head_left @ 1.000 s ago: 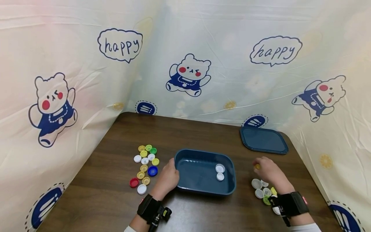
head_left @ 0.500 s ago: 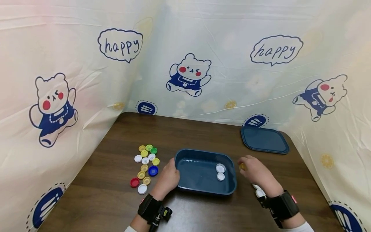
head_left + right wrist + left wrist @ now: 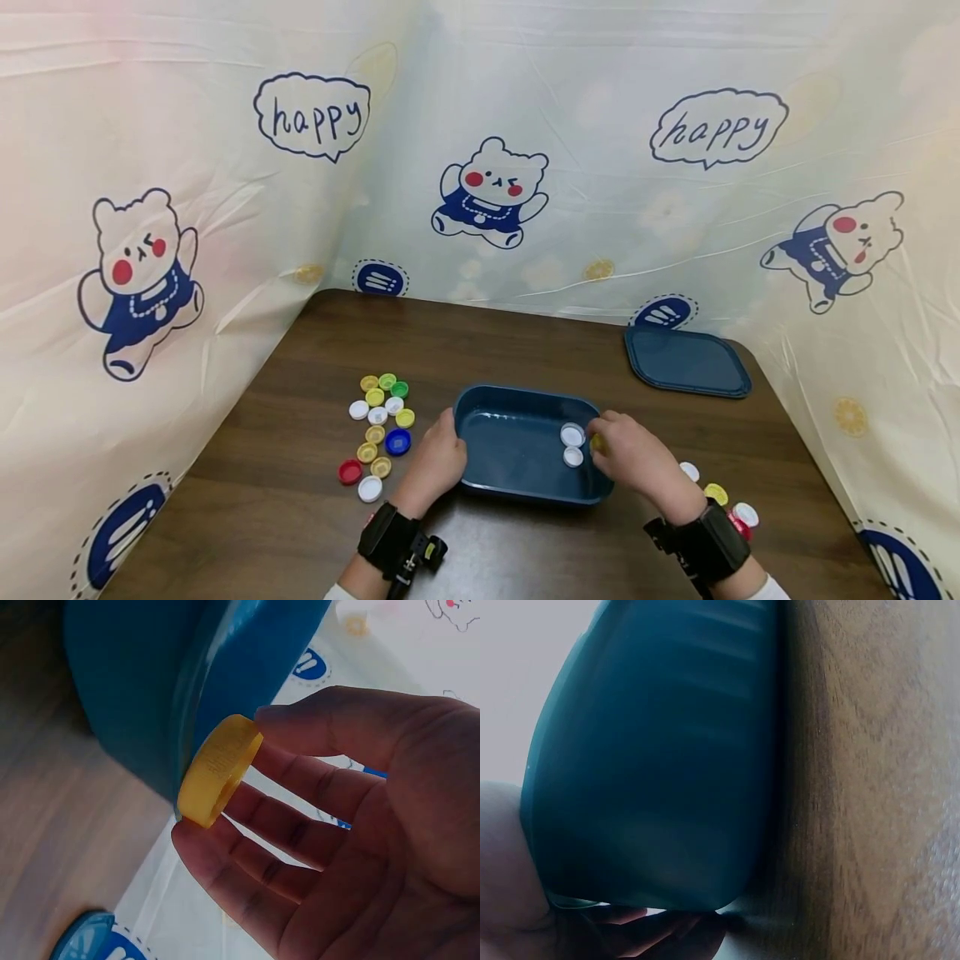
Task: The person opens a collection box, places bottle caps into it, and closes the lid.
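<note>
Yellow cap [image 3: 597, 442] moving left to right rim of bin [image 3: 506, 442], right hand [image 3: 633, 454] pinching it, left hand [image 3: 435, 457] still gripping left end

Soft, even head-view light, pale glare on the tabletop [image 3: 517, 546], dimmer wrist views

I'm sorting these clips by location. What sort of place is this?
Probably an improvised tabletop recording setup: a cartoon-printed sheet hangs around a brown wood-grain table, and black wrist-worn devices are in view.
</note>
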Motion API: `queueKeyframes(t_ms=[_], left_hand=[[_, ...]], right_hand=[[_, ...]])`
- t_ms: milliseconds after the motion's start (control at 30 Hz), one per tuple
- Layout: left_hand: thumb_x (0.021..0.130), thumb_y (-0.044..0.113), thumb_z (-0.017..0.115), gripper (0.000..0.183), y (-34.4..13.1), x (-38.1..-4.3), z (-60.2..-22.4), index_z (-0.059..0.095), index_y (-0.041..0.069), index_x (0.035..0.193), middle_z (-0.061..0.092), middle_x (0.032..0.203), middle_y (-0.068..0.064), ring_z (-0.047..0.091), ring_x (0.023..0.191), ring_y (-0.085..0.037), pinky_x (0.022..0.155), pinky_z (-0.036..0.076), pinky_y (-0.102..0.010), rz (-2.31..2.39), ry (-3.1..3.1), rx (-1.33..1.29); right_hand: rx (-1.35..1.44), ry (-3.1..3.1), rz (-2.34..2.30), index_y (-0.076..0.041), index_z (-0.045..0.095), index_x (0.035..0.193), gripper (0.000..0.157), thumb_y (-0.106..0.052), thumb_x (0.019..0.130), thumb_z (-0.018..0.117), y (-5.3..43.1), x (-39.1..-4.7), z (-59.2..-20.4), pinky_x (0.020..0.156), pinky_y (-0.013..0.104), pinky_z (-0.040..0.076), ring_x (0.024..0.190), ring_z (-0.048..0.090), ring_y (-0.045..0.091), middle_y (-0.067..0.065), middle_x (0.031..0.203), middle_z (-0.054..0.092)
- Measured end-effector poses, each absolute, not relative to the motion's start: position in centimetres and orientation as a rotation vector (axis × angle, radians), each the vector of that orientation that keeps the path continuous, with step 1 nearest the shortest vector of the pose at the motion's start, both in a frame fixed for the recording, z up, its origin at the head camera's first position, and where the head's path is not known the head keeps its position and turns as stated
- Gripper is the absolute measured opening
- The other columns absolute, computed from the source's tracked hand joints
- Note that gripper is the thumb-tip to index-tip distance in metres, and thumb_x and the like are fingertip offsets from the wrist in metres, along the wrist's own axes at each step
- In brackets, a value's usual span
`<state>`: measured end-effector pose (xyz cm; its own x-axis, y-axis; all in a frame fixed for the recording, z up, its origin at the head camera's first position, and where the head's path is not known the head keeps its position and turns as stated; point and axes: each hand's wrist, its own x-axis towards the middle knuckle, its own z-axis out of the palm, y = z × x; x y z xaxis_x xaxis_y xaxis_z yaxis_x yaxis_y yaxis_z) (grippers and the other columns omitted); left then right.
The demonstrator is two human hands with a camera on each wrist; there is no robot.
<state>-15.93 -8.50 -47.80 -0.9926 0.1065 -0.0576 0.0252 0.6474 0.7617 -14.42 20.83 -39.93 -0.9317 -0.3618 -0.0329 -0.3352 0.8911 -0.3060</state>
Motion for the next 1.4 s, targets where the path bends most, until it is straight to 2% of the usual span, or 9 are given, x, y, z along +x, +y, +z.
queueKeyframes(t_ms=[233,400,667,1133,1400], left_hand=[[0.101,0.001,0.045,0.041,-8.5,-16.0,-47.8,0.041,-0.007,0.141,0.056,0.136,-0.026,0.057,0.125,-0.039,0.1,0.049,-0.058,1.276,2.788,0.124],[0.101,0.001,0.045,0.041,-8.5,-15.9,-47.7,0.041,-0.007,0.141,0.056,0.136,-0.026,0.056,0.125,-0.038,0.1,0.049,-0.059,1.274,2.782,0.125],[0.102,0.001,0.045,0.042,-8.5,-15.8,-47.7,0.041,-0.007,0.142,0.055,0.137,-0.026,0.055,0.127,-0.039,0.1,0.049,-0.059,1.276,2.771,0.124],[0.102,0.001,0.045,0.042,-8.5,-15.8,-47.7,0.04,-0.007,0.143,0.054,0.138,-0.026,0.055,0.128,-0.039,0.1,0.048,-0.059,1.283,2.76,0.128],[0.102,0.001,0.046,0.042,-8.5,-15.7,-47.7,0.04,-0.007,0.143,0.055,0.137,-0.026,0.056,0.126,-0.039,0.099,0.049,-0.059,1.287,2.766,0.125]], right_hand=[[-0.575,2.965,-0.441,-0.005,0.073,0.105,0.017,-0.007,0.088,0.073,19.4,-13.7,-40.1,0.075,0.039,0.056,0.086,0.059,0.019,0.007,0.1,0.066],[-0.662,2.965,-0.419,-0.006,0.072,0.102,0.016,-0.008,0.086,0.075,18.7,-13.4,-40.6,0.07,0.037,0.055,0.081,0.059,0.017,0.004,0.094,0.064],[-0.763,2.897,-0.402,-0.007,0.071,0.098,0.012,-0.008,0.087,0.073,18.6,-13.1,-41.7,0.068,0.035,0.052,0.08,0.056,0.015,0.001,0.092,0.062],[-0.624,2.788,-0.373,-0.008,0.069,0.108,0.02,-0.014,0.09,0.074,18.1,-12.8,-41.6,0.071,0.044,0.053,0.086,0.061,0.021,0.009,0.107,0.067],[-0.578,2.838,-0.402,-0.007,0.071,0.112,0.023,-0.014,0.09,0.075,18.4,-12.9,-40.7,0.073,0.041,0.053,0.089,0.06,0.018,0.008,0.107,0.067]])
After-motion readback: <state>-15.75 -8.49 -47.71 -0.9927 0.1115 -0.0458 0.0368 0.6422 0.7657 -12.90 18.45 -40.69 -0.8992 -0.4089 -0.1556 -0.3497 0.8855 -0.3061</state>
